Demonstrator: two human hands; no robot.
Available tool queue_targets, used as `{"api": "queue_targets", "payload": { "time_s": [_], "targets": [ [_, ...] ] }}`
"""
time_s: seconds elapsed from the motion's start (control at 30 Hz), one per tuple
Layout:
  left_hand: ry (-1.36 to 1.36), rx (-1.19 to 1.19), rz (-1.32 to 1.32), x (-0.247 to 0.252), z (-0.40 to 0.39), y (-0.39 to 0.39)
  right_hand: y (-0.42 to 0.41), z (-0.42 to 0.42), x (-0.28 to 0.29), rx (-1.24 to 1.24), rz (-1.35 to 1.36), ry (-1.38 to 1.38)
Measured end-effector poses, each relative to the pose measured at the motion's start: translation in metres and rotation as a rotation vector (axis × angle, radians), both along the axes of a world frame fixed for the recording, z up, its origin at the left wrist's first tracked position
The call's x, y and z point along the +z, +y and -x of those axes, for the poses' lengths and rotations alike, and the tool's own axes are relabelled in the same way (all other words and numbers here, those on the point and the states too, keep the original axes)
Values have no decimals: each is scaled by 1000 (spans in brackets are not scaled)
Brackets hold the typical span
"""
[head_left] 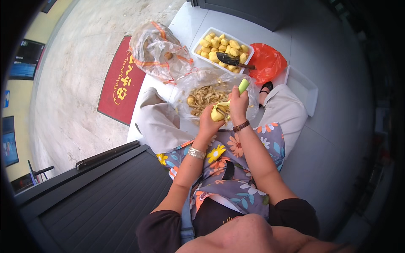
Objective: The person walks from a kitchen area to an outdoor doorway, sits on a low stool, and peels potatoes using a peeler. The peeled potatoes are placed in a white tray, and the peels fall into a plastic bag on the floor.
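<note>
My left hand (pixel 208 124) grips a peeled-looking yellow potato (pixel 217 114) by its lower side. In my right hand (pixel 239 106) is a green-handled vegetable peeler (pixel 243 86), its head against the potato's upper right. Beneath both hands lies a spread clear plastic bag (pixel 185 104) heaped with brown potato peelings (pixel 205 96). One potato (pixel 191 101) rests at the left side of that heap. Beyond it, a white plastic tub (pixel 193 50) holds many peeled potatoes (pixel 218 42). A dark-bladed knife (pixel 228 58) with a brown handle lies across them.
A clear sack (pixel 155 50) with orange stripes stands at the far left, with potatoes dimly visible inside. Right of the tub are a red plastic bag (pixel 267 61) and another white tub (pixel 303 90). A red doormat (pixel 115 85) bears writing. A dark slatted door panel (pixel 104 196) borders my left.
</note>
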State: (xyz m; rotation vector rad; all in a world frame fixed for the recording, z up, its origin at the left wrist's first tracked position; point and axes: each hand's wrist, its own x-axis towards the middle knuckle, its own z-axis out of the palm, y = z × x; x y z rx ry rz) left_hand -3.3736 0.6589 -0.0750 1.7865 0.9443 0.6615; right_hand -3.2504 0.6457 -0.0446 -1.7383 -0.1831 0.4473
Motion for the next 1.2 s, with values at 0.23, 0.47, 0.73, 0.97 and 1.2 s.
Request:
{"api": "queue_targets", "payload": {
  "time_s": [0.23,0.47,0.73,0.97,1.2],
  "targets": [
    [-153,-24,198,14,-2,-1,8,-29,-7,-181,-116,-32],
    [-324,-6,617,8,-3,0,0,6,0,-64,-259,152],
    [-477,13,752,12,3,-3,7,-24,-11,-221,-81,50],
    [-561,46,869,-2,0,-3,8,16,11,-50,-202,145],
    [-723,-60,1024,-4,5,0,4,-19,-1,-196,-158,-18]
  ]
}}
